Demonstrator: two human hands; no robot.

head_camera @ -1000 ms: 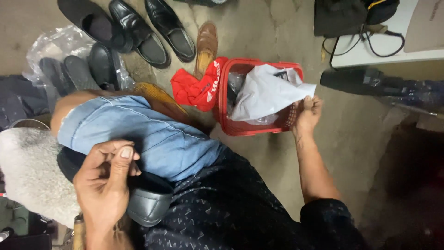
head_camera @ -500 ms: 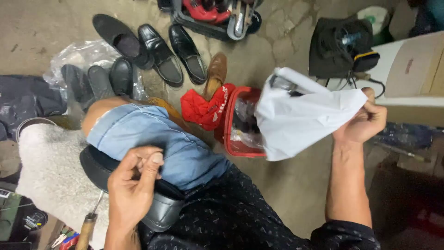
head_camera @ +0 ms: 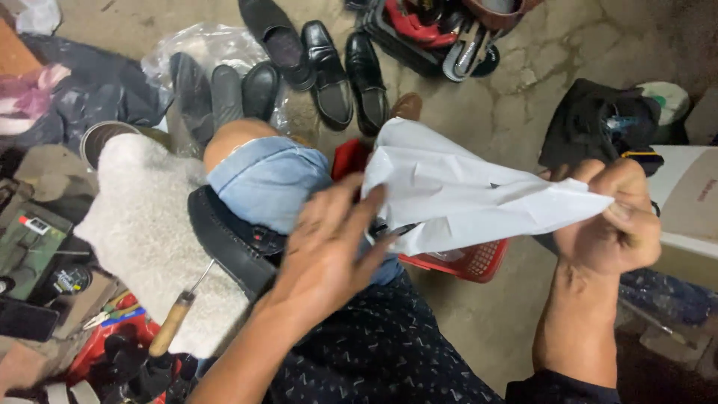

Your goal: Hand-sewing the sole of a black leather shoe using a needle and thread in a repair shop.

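While the right hand (head_camera: 609, 224) pinches one end of the crumpled white plastic bag (head_camera: 464, 194), the left hand (head_camera: 329, 247), fingers spread and empty, only brushes its far end; a tug there could tear the film.

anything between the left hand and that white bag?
Nothing visible. The left hand is spread open with its fingertips at the near edge of the white plastic bag, which the right hand pinches at its other end.

The scene is dim and evenly lit from overhead, with soft shadows. Motion blur smears the left hand (head_camera: 329, 247); corners darken and stretch slightly.
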